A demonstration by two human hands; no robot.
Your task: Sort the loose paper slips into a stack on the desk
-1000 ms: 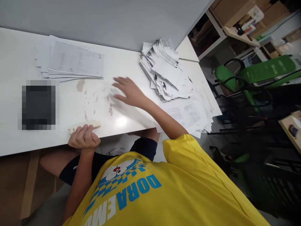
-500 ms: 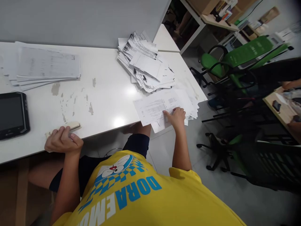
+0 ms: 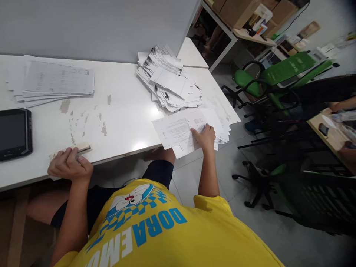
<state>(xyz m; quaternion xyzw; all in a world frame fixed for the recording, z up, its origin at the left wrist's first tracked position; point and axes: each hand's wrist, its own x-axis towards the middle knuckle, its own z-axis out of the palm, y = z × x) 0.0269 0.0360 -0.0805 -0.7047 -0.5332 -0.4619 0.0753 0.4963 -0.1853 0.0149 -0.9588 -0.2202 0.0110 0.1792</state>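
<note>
On the table's front edge, my left hand is closed around a cream-coloured stapler, its far end sticking out past the fingers. My right hand lies on a printed sheet, thumb and fingers apart, the fingertips bent down on the paper. Under and beside that sheet are more loose papers, fanned out and overhanging the table corner. Just behind them rises a messy pile of papers with dark print marks and folded edges.
A neater paper stack and a black handheld device are at the left of the white table. A grey partition stands behind. Green chairs and another desk, with a person's arm over it, are to the right.
The view has shifted slightly. My left hand still holds the stapler and my right hand still rests on the sheet; neither has clearly moved relative to the table.
</note>
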